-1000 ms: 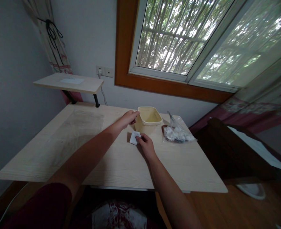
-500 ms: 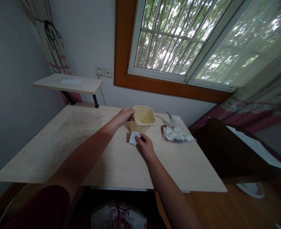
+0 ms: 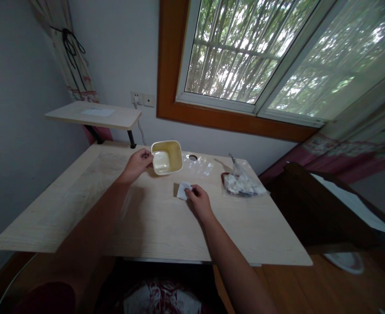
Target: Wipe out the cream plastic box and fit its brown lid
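Observation:
My left hand is closed on the near-left rim of a pale yellow square plastic container, which is tilted so that its inside shows toward me. It is at the back middle of the table, and I cannot tell whether its base touches the tabletop. In my right hand, a small folded white tissue or cloth is pinched between thumb and fingers, low over the table in front of the container. Wet-looking spots shine on the tabletop right of the container.
The pale wooden table has a round cable hole near its back edge. To the right lies a clear plastic bag with white crumpled contents. A raised shelf stands back left. Dark wooden furniture borders the right side.
My left hand has moved the yellow container to the left and tipped it toward me, uncovering the cable hole and the shiny spots. My right hand with the white piece has stayed put.

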The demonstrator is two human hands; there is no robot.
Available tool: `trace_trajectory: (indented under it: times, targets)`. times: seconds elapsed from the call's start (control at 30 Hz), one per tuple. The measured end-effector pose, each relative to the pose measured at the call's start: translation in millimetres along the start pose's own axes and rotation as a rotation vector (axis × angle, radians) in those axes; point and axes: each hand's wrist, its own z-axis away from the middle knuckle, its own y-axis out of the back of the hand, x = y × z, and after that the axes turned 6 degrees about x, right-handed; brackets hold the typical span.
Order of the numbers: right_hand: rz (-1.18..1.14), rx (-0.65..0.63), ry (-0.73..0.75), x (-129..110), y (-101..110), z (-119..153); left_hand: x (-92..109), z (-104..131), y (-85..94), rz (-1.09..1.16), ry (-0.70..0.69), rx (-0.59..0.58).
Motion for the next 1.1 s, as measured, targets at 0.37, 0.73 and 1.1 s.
trace_trajectory:
  times: [0.37,0.73,1.1]
  targets:
    - [0.083,0.051,0.079,3.7,-2.5,0.4,-33.6,31.4,-25.1,0.160,0.012,0.109]
    - [0.249,0.233,0.502,-19.8,-5.0,10.2,-54.0,46.1,-44.3,0.163,-0.026,0.075]
    - [0.790,0.047,0.715,-18.9,-12.5,7.9,-51.6,72.0,-69.5,0.049,-0.148,-0.058]
